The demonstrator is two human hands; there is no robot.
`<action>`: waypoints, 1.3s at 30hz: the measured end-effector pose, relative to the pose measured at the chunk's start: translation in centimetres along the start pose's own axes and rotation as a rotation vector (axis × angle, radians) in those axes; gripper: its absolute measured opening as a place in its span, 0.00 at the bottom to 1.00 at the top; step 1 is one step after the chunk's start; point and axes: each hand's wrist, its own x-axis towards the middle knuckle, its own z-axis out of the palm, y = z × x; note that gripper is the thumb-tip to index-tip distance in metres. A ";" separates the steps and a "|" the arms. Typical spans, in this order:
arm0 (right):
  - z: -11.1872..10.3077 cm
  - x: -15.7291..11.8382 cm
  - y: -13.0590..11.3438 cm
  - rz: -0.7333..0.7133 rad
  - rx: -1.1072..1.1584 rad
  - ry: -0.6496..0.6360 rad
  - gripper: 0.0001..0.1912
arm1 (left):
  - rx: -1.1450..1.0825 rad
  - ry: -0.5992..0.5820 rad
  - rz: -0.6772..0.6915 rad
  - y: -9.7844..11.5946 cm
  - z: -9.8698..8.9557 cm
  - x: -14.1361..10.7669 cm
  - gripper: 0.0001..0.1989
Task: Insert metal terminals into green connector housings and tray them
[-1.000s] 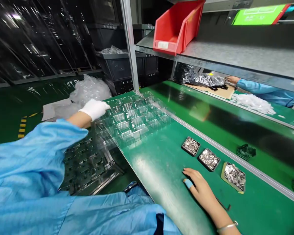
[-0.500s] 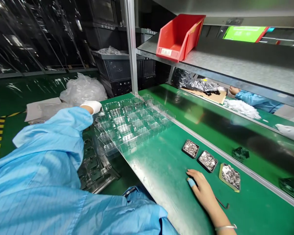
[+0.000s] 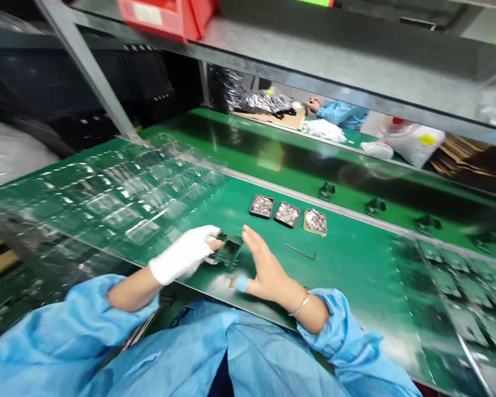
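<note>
Both hands have met: left hand [image 3: 184,257] fingers clamp the flat green part [image 3: 228,248]; right hand [image 3: 263,270] fingers apart.

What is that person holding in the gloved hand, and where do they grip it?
The left hand pinches a small dark green part by its left edge. The right hand is open beside it, holding nothing.

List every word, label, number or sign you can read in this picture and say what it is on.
No text can be read.
White label on the red plastic bin on the metal shelf: blurred, unreadable.
Yellow label on the white bag across the green conveyor: too small to read.
Small dark part held by the gloved left hand beside the bare right hand: no marking legible.
</note>
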 end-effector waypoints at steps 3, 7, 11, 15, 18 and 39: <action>-1.1 -1.3 0.2 0.098 -0.018 0.055 0.35 | -0.197 -0.206 0.017 1.7 5.5 0.8 0.18; -3.4 -3.6 3.2 0.269 -0.013 -0.014 0.32 | 0.030 -0.246 0.052 1.9 5.6 5.6 0.18; -4.3 -4.5 4.9 0.338 -0.063 -0.153 0.34 | 0.605 -0.158 0.233 2.6 4.8 12.1 0.16; -4.6 -5.0 4.8 0.336 -0.066 -0.093 0.34 | 0.762 -0.212 0.254 3.5 7.0 16.5 0.14; -5.1 -5.3 5.1 0.329 -0.030 -0.016 0.29 | 0.844 -0.266 0.238 3.6 8.6 17.8 0.12; -6.3 -2.4 7.4 0.270 0.007 0.035 0.16 | 0.839 -0.288 0.230 2.0 8.1 18.4 0.12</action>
